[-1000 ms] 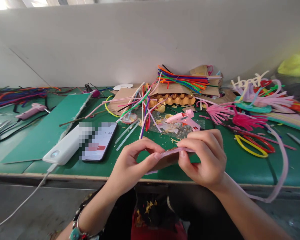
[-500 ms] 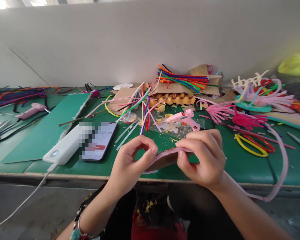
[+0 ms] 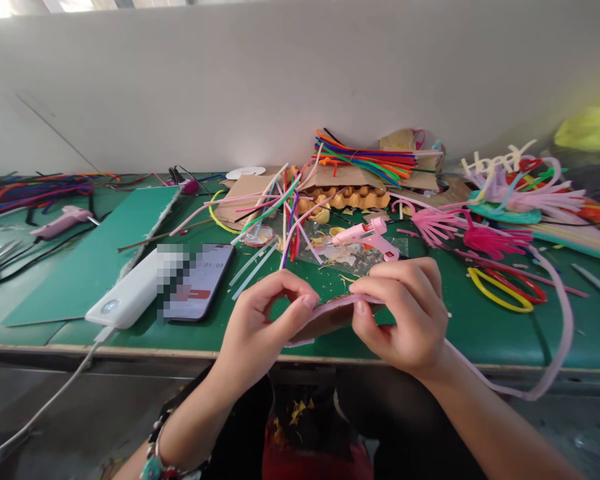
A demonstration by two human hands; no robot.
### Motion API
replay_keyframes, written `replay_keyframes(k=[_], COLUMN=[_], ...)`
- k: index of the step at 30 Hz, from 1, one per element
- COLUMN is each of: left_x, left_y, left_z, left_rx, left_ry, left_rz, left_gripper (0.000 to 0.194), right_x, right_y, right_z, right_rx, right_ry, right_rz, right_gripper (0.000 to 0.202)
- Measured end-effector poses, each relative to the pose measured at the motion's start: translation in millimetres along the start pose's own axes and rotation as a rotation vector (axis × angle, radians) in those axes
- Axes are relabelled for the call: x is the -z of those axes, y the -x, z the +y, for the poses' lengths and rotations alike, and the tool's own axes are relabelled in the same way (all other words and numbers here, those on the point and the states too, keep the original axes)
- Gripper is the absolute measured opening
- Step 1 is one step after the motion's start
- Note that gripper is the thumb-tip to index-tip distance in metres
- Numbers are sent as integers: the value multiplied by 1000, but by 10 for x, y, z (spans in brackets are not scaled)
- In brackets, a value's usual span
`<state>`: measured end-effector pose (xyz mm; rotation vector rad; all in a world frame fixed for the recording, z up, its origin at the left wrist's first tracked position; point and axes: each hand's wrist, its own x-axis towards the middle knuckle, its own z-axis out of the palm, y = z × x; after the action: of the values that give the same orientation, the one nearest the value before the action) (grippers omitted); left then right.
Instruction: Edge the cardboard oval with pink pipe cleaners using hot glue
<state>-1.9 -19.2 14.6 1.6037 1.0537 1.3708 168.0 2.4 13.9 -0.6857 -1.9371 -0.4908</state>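
A brown cardboard piece (image 3: 325, 323) with a pale pink fuzzy strip (image 3: 341, 303) along its upper edge is held above the front of the green table. My left hand (image 3: 267, 320) pinches its left end between thumb and forefinger. At the right end, my right hand (image 3: 405, 310) grips the strip and edge with thumb and fingers, the other fingers curled. From behind the right wrist a long pale pink strip (image 3: 563, 333) loops out over the table edge. Just beyond the hands lies a pink glue gun (image 3: 363, 235).
Colourful pipe cleaners (image 3: 370, 160) lie on cardboard and an egg tray (image 3: 355, 197) at the back. To the left are a phone (image 3: 200, 283), a white power bank (image 3: 130, 293), a green board (image 3: 95, 253) and another glue gun (image 3: 65, 221). Yellow loop (image 3: 500, 293) at right.
My right hand has shifted very slightly left. The grip of both hands on the cardboard and strip looks the same.
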Motion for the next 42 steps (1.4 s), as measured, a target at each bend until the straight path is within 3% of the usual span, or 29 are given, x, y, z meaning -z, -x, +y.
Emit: replay_keyframes(k=[7,11,18,25,31,37,42], left_x=[45,42,9,27,10,4,-7], left_y=[-26,-3,6,14,2,-16,-7], left_z=[-58,-55,14,-50,0,5,-29], left_rx=[77,61,-48,-49,-78,-5,4], left_ry=[174,175,-31,101,-35,-11,31], left_rz=[125,78,-32,-29,-42,30,20], left_gripper=[14,17,18,36,14,13,28], right_x=[0,-3,0,2,4,4,-1], right_y=[-1,-4,2,-8,-4,-2,-11], right_z=[6,5,4,6,2,1,3], right_rx=[3,3,2,7,-3,0,9], right_ry=[-7,4,0,18,12,-5,-8], right_rz=[-2,2,-1,-7,-13,-9,0], right_gripper=[13,12,11,12,10,12,11])
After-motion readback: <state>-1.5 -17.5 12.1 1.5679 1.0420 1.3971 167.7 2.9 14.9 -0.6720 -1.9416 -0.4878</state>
